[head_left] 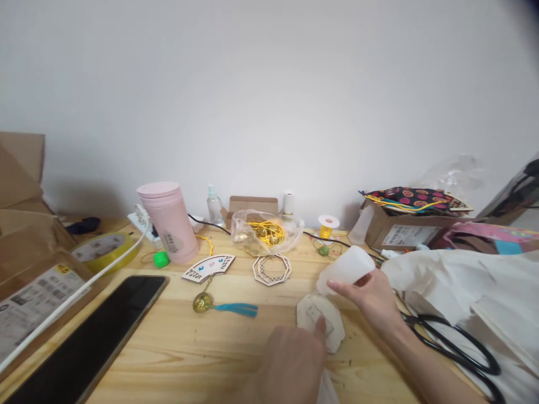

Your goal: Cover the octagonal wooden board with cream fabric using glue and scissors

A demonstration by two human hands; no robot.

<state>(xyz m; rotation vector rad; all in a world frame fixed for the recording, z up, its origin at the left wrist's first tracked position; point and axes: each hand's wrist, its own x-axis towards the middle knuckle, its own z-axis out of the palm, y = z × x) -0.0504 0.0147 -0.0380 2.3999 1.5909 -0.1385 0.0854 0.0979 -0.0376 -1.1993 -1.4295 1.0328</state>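
Observation:
My right hand (373, 292) is closed around a translucent white plastic bottle (347, 268), which lies tilted in the grip above the table. Just below it is a flat white octagonal piece (330, 334) with a small rectangular outline drawn or set in its middle. The index finger of my left hand (292, 359) reaches out and touches this piece; the hand is blurred and its other fingers are mostly hidden. A white strip (327, 390), perhaps paper, shows beside the left hand. To the right, black-handled scissors (446, 336) lie partly on white cloth-like material (505, 297).
A fan-shaped wooden ornament (209, 268) with a gold bell (202, 302) and blue tassel lies left of a wooden octagon frame (272, 281). Behind are a pink tumbler (168, 224) and a bag of yellow cord (265, 231). A phone (90, 336) and cardboard boxes (21, 269) flank the left.

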